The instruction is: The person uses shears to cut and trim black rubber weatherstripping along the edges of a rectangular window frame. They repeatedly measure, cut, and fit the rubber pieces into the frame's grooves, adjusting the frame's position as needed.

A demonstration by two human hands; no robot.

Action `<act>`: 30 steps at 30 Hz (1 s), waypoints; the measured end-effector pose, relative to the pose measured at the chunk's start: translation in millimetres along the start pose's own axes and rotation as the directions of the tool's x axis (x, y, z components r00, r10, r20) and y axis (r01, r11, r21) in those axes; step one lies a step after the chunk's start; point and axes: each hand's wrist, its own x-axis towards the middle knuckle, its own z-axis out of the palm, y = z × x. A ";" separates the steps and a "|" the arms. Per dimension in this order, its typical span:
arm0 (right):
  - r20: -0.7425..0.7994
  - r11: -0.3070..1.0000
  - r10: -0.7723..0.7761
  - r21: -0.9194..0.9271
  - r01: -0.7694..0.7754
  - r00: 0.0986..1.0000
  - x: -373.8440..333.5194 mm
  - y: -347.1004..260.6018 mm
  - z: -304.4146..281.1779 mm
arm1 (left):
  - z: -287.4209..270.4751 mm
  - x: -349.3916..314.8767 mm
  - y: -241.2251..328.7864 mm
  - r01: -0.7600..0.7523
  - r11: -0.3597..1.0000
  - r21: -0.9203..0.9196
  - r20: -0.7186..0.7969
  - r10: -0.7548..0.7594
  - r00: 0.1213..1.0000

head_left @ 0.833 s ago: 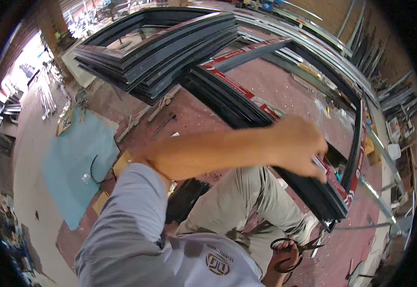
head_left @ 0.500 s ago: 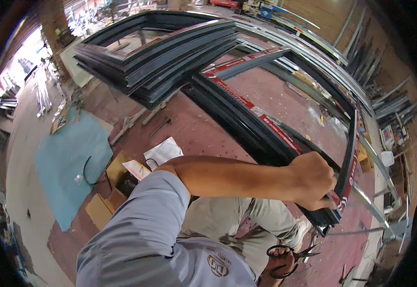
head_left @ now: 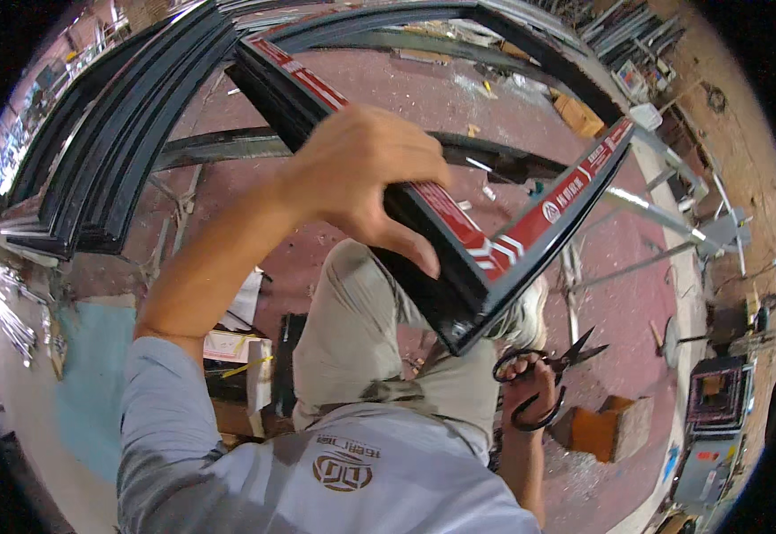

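Observation:
A dark rectangular metal frame [head_left: 504, 258], with red and white tape along its sides, stretches in front of me. My left hand [head_left: 366, 173] is wrapped over its near bar, back from the near corner, with the thumb on the side facing me. Below that corner, my right hand [head_left: 526, 387] holds black-handled scissors [head_left: 575, 356]. Its fingers pass through a handle loop, and the blades are spread, pointing right. The scissors are apart from the frame.
Several dark frames [head_left: 139, 133] are stacked at the left. Metal support bars [head_left: 664, 218] stand at the right. An open cardboard box [head_left: 615, 427] sits on the red floor at lower right, another box [head_left: 250, 383] by my left leg. A blue sheet [head_left: 94, 383] lies at far left.
My left hand has shifted from the frame's near corner back along the bar. The view has swung, and the near corner appears closer. The scissors stay in my right hand, now more fully in sight.

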 end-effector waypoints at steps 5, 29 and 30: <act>-0.153 1.000 -0.002 -0.005 0.001 0.988 0.7 14.4 -14.8 | -2.8 -30.2 12.8 0.083 0.990 0.115 -0.116 -0.070 0.991; -0.106 0.999 -0.022 -0.042 0.018 0.994 29.6 4.1 23.7 | 65.1 -39.9 124.6 0.410 0.904 0.120 -0.498 -0.303 0.813; -0.108 0.999 -0.028 -0.046 0.023 0.994 30.2 3.5 25.6 | 67.5 -38.7 123.0 0.401 0.909 0.116 -0.537 -0.282 0.795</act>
